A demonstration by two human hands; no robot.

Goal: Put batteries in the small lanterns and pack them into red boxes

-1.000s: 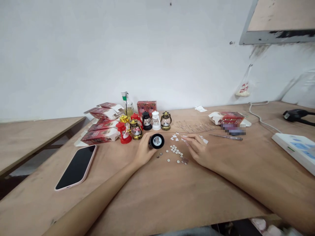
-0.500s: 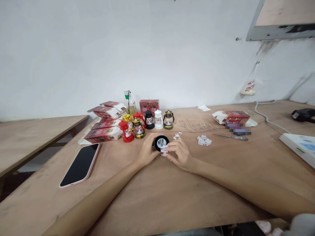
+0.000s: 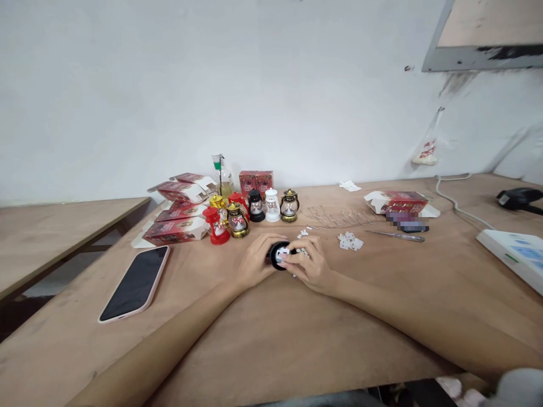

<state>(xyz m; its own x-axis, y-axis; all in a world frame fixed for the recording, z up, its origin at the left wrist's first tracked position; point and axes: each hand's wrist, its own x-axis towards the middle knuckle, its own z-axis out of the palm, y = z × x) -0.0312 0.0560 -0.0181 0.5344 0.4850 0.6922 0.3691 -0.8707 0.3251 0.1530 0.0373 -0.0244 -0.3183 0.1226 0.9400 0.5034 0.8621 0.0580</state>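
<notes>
Sitting between both hands (image 3: 283, 261) — black lantern base (image 3: 278, 255).

Left hand (image 3: 253, 264) grips a black lantern (image 3: 276, 255) on its side; right hand (image 3: 311, 267) fingertips touch its base. From it, lantern row (image 3: 237, 219) at eleven o'clock, phone (image 3: 134, 282) at nine.

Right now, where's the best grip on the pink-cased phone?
Pinch the phone across its two long edges, coming down from above: it lies flat, screen up, on the table, so only the pink case's sides offer purchase. The left hand, now on the black lantern, is nearer.
</notes>
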